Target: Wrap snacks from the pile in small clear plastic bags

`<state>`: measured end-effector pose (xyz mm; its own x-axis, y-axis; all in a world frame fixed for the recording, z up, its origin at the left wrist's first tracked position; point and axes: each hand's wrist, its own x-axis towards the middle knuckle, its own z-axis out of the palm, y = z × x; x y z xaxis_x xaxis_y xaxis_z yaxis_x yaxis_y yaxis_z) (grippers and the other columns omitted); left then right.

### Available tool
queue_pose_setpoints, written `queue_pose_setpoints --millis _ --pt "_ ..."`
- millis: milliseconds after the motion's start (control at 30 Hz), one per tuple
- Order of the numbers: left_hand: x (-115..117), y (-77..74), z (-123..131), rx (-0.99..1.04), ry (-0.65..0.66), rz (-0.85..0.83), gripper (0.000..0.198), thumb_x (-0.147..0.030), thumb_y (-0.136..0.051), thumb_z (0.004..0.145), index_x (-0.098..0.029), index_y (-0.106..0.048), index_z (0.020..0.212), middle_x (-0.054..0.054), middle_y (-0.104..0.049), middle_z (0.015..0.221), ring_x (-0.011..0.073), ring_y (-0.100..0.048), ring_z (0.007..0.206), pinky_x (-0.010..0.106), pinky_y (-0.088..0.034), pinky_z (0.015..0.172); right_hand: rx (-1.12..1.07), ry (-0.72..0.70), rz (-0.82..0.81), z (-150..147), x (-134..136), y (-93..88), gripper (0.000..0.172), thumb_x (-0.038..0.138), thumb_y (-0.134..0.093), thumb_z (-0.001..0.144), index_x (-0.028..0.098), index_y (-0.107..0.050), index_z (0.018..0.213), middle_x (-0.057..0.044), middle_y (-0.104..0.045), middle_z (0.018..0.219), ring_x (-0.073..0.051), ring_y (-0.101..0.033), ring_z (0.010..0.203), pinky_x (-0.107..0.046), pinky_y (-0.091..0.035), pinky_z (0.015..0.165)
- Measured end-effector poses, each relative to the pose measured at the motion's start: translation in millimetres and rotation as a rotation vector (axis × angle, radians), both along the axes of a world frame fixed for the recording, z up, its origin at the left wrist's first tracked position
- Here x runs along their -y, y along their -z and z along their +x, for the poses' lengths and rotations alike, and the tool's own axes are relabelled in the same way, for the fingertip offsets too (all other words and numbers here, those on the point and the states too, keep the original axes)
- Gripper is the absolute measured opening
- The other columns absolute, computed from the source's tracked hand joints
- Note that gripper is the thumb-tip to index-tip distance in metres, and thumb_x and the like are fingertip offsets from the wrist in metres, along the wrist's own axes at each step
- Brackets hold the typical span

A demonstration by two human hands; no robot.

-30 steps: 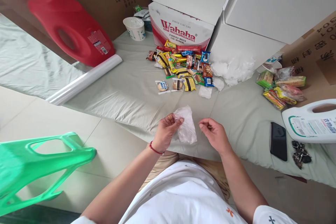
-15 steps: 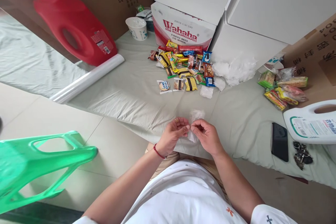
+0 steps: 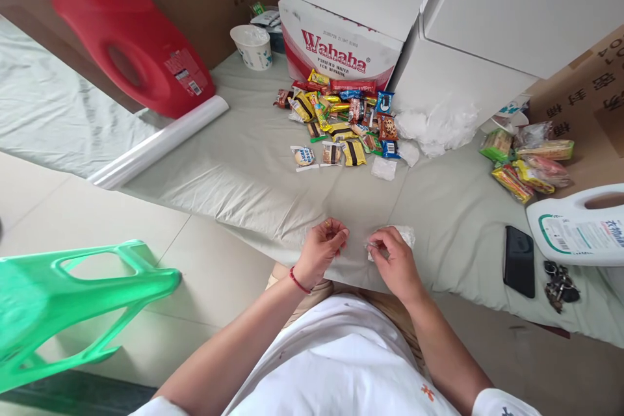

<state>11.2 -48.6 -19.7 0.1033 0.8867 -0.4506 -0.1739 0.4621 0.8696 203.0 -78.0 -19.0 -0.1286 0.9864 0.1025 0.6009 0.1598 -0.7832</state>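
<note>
Presently: your right hand (image 3: pixel 394 261), thumb and fingertips pinched together on an edge of the crumpled plastic bag (image 3: pixel 406 234), which shows beyond the knuckles, above the pale sheet (image 3: pixel 263 185). Your left hand (image 3: pixel 322 250), apart from it, fingers curled, thumb near the forefinger; whether anything is gripped, cannot tell. Hazards: thin film, likely to tear under a hard tug; small pinch, liable to slip; clinging layers, easily missed.

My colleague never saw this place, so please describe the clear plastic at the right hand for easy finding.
Start at the Wahaha box and come down past the snack heap to the right hand. The clear plastic is there; unlike the whitish packet and plastic pile further back, it is held.
</note>
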Motion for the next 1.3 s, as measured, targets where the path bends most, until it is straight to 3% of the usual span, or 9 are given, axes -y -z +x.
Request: queue_pose_setpoints --millis 233,433,600,700,1000,1100,1167,1233,1300 --pt "-0.4 -10.9 12.8 0.121 0.232 -0.143 0.060 -0.076 -0.065 0.077 -0.017 -0.059 0.081 0.003 -0.067 0.076 0.0034 -0.040 0.040 0.023 -0.019 0.040 -0.178 -0.013 0.103 -0.7 -3.4 -15.7 0.005 0.027 -0.063 0.097 0.027 -0.067 0.101 -0.006 -0.062 0.104 -0.019 -0.064 0.095 -0.034 -0.059 0.082" --pt "-1.7 -5.5 22.4 0.180 0.220 -0.060 0.050 -0.063 -0.077 0.073 -0.019 -0.053 0.073 -0.005 -0.052 0.051 0.0075 -0.046 0.045 0.021 -0.025 0.045 -0.148 -0.089 0.169 -0.4 3.5 -13.1 0.006 0.025 -0.065 0.096 0.027 -0.064 0.102 -0.006 -0.062 0.104 -0.019 -0.063 0.097 -0.036 -0.056 0.087" --pt "2.1 -4.9 25.5 0.001 0.250 0.165 0.047 -0.064 -0.064 0.087 -0.020 -0.055 0.078 -0.001 -0.061 0.059 0.0084 -0.042 0.049 0.023 -0.031 0.050 -0.329 0.151 0.008 2.3 6.8 -3.1 0.031 0.043 -0.071 0.091 0.025 -0.058 0.112 -0.005 -0.062 0.102 -0.020 -0.063 0.096 -0.034 -0.057 0.083" --pt "4.8 -4.7 25.0 -0.046 0.245 0.267 0.046 -0.064 -0.062 0.089 -0.019 -0.059 0.080 0.000 -0.062 0.066 0.0106 -0.048 0.056 0.024 -0.036 0.054 -0.283 0.174 -0.086 1.5 3.0 -3.3 0.027 0.046 -0.071 0.091 0.023 -0.062 0.104 -0.004 -0.066 0.095 -0.018 -0.063 0.087 -0.033 -0.055 0.081" --pt "3.1 6.1 -4.6 -0.049 0.089 0.190 0.050 -0.068 -0.066 0.085 -0.020 -0.057 0.079 -0.001 -0.059 0.065 0.0109 -0.047 0.057 0.025 -0.039 0.057 -0.761 0.369 -0.217 16.6 -12.2 -11.8 0.029 0.050 -0.072 0.087 0.024 -0.059 0.091 0.000 -0.060 0.079 -0.016 -0.059 0.074 -0.034 -0.054 0.076" --pt "4.5 2.7 -9.8 -0.052 0.133 0.157 0.050 -0.068 -0.069 0.083 -0.018 -0.062 0.085 0.004 -0.066 0.078 0.0146 -0.058 0.071 0.026 -0.047 0.064 -0.851 0.324 -0.239 19.6 -12.7 -14.3 0.028 0.048 -0.073 0.086 0.025 -0.057 0.088 -0.002 -0.065 0.091 -0.018 -0.063 0.081 -0.036 -0.055 0.079" --pt "4.7 -2.1 -7.9 -0.023 0.133 0.167 0.052 -0.066 -0.073 0.080 -0.018 -0.066 0.101 0.010 -0.070 0.106 0.0213 -0.065 0.097 0.029 -0.052 0.075 -0.829 0.292 -0.226 16.7 -11.2 -16.4 0.027 0.047 -0.073 0.085 0.025 -0.058 0.088 -0.005 -0.068 0.107 -0.019 -0.065 0.089 -0.036 -0.055 0.081" --pt "2.6 -6.9 -2.9 -0.010 0.116 0.175 0.065 -0.061 -0.080 0.076 -0.020 -0.063 0.122 0.015 -0.062 0.134 0.0285 -0.059 0.124 0.033 -0.054 0.087 -0.795 0.237 -0.210 10.6 -8.9 -19.6 0.025 0.046 -0.073 0.086 0.025 -0.061 0.087 -0.007 -0.069 0.119 -0.022 -0.066 0.103 -0.038 -0.053 0.089" --pt "-2.2 -10.1 2.8 -0.017 0.087 0.156 0.080 -0.055 -0.086 0.071 -0.021 -0.056 0.136 0.018 -0.054 0.146 0.0326 -0.051 0.138 0.038 -0.051 0.098 -0.776 0.171 -0.210 4.0 -6.4 -23.6 0.024 0.045 -0.074 0.085 0.024 -0.062 0.084 -0.008 -0.069 0.124 -0.025 -0.064 0.115 -0.042 -0.050 0.098"
